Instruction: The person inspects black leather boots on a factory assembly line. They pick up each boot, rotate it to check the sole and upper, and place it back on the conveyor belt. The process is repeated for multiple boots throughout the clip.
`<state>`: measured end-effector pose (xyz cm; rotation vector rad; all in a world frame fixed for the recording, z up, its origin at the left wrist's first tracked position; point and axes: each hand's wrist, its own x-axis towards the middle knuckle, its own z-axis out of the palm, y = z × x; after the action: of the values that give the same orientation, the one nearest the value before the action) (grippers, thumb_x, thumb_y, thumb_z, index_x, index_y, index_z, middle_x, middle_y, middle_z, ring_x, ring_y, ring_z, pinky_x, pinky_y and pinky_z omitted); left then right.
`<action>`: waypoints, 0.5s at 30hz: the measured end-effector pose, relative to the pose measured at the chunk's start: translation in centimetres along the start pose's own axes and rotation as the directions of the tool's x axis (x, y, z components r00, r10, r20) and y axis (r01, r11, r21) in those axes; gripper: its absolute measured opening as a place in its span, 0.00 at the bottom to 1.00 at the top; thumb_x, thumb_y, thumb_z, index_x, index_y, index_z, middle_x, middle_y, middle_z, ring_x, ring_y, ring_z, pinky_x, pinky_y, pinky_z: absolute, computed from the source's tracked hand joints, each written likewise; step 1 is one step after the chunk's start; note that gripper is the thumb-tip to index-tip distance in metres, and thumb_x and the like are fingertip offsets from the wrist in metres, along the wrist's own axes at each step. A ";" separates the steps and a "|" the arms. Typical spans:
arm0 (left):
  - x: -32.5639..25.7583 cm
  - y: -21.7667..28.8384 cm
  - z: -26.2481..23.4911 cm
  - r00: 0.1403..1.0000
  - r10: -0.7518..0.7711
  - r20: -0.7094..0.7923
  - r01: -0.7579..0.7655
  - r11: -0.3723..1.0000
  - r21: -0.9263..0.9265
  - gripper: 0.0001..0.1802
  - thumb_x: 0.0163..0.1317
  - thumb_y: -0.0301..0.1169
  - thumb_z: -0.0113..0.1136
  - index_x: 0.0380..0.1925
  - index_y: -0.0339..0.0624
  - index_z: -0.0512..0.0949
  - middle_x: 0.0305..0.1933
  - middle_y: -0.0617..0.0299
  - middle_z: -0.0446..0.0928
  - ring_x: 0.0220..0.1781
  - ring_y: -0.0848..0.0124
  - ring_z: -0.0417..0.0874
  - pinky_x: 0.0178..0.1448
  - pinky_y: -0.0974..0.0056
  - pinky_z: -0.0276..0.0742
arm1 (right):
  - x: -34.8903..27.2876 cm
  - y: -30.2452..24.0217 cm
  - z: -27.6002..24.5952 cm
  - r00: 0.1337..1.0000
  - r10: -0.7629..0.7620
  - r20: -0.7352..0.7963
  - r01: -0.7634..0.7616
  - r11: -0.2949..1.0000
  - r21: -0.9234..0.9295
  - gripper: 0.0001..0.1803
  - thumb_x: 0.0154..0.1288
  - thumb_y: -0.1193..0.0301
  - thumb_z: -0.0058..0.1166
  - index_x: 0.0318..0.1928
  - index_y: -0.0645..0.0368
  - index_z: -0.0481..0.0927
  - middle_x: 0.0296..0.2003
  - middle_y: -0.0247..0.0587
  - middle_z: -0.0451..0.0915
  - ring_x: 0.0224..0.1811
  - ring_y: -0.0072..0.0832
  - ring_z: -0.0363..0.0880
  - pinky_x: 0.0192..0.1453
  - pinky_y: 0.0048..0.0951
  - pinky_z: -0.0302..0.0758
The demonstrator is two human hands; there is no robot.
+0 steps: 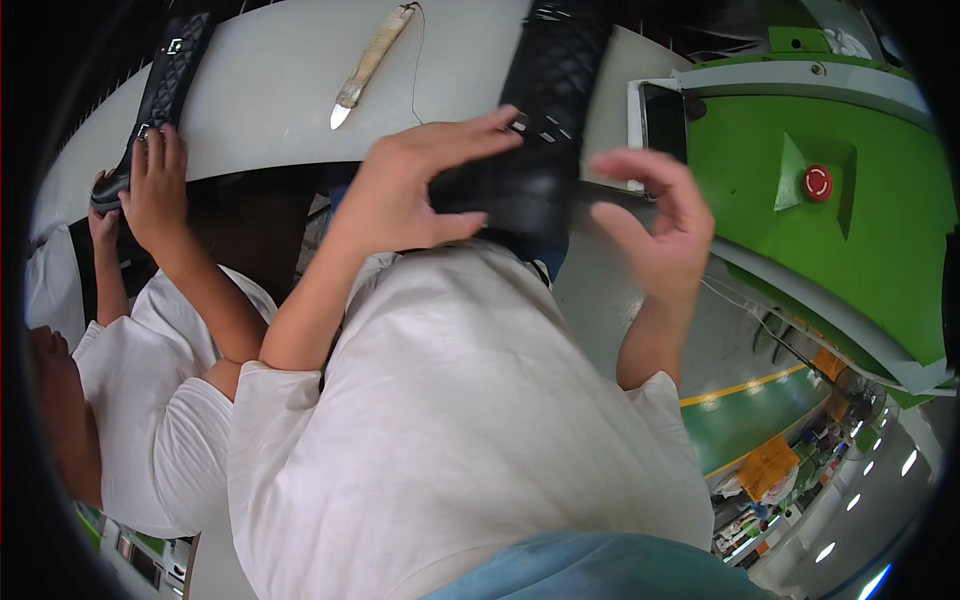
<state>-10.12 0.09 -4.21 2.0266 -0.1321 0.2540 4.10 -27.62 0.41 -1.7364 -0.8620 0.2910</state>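
A tall black quilted boot (pixel 560 70) with metal buckle pieces lies on the white table in front of me, its foot end toward my body. My left hand (pixel 425 180) is at the boot's left side, thumb and fingers spread apart. Its fingertips overlap the boot, though firm contact is hard to judge. On the other side my right hand (pixel 655 215) is raised just off the boot, slightly blurred, with its fingers curved and apart and nothing between them.
On the white table (pixel 270 90) lies a knife-like tool (pixel 372 65) with a wrapped handle and a cord. A co-worker's hands (pixel 155 190) hold another black boot (pixel 170 90) at left. To the right are a phone (pixel 663 120) and a green machine with a red button (pixel 817 183).
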 end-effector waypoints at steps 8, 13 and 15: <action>0.4 2.0 5.3 0.996 0.082 -0.035 -0.074 0.981 0.178 0.39 0.39 0.28 0.88 0.60 0.51 0.93 0.74 0.65 0.88 0.75 0.57 0.87 0.67 0.52 0.93 | -1.4 0.6 0.8 0.952 -0.040 0.302 0.197 0.837 -0.510 0.57 0.44 0.51 0.93 0.77 0.51 0.82 0.79 0.48 0.75 0.84 0.53 0.70 0.86 0.55 0.71; 1.1 0.0 3.6 0.983 0.092 -0.160 -0.090 0.996 0.020 0.30 0.45 0.30 0.91 0.53 0.42 0.95 0.59 0.59 0.95 0.67 0.56 0.94 0.67 0.55 0.92 | -2.7 1.5 1.8 0.995 -0.095 0.032 0.100 0.941 -0.322 0.44 0.47 0.63 0.93 0.68 0.54 0.90 0.79 0.50 0.79 0.85 0.56 0.73 0.83 0.53 0.78; 1.3 -0.3 3.0 0.979 0.104 -0.173 -0.102 0.995 0.016 0.29 0.45 0.30 0.92 0.51 0.39 0.95 0.57 0.56 0.96 0.64 0.55 0.95 0.68 0.55 0.92 | -1.7 2.5 2.2 0.978 -0.206 0.012 0.200 0.929 -0.312 0.42 0.48 0.64 0.93 0.67 0.55 0.91 0.76 0.50 0.82 0.83 0.56 0.77 0.80 0.52 0.81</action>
<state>-8.47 -2.42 -5.42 1.9968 -0.1272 0.4957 2.58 -27.45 -2.99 -1.9162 -1.1101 -0.0043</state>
